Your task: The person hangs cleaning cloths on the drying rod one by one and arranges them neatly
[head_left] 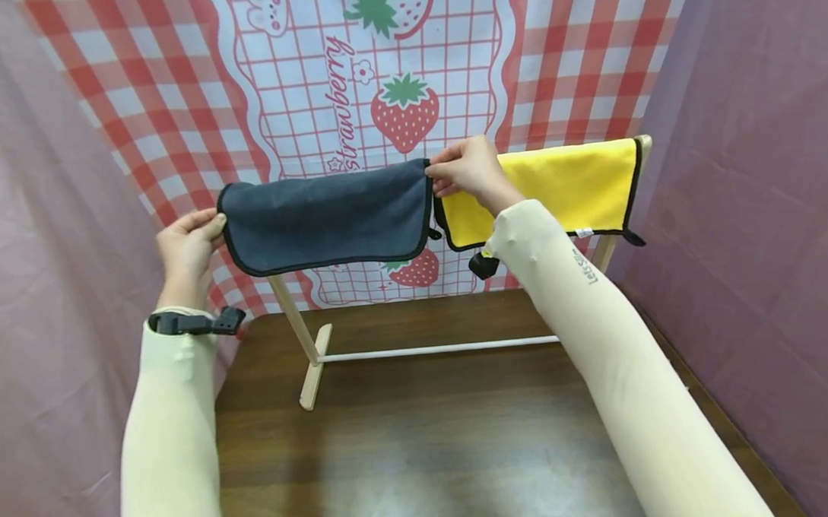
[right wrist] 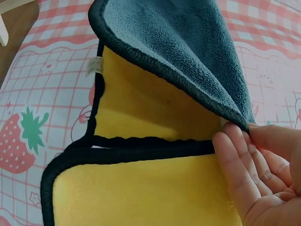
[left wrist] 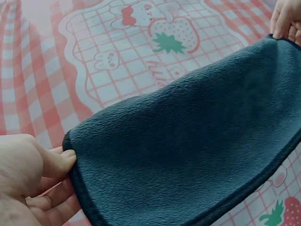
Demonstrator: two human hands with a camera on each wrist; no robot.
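A dark grey-blue towel (head_left: 327,220) with black edging hangs folded across the upper part of a wooden rack (head_left: 290,312). At its left edge, my left hand (head_left: 186,247) pinches the border between thumb and fingers. My right hand (head_left: 476,173) pinches the towel's upper right corner. The right wrist view shows a yellow inner side (right wrist: 150,106) beneath the grey fold. Just right of it hangs a yellow towel (head_left: 569,184), also black-edged, with the right hand overlapping its left end in the head view. The rack's top bar is hidden by the towels.
The rack's foot (head_left: 312,387) stands on a brown wooden table (head_left: 407,441), with a white lower bar (head_left: 438,350) near the tabletop. Behind it hangs a red-checked strawberry cloth (head_left: 299,103). Pinkish curtains (head_left: 746,163) close in both sides.
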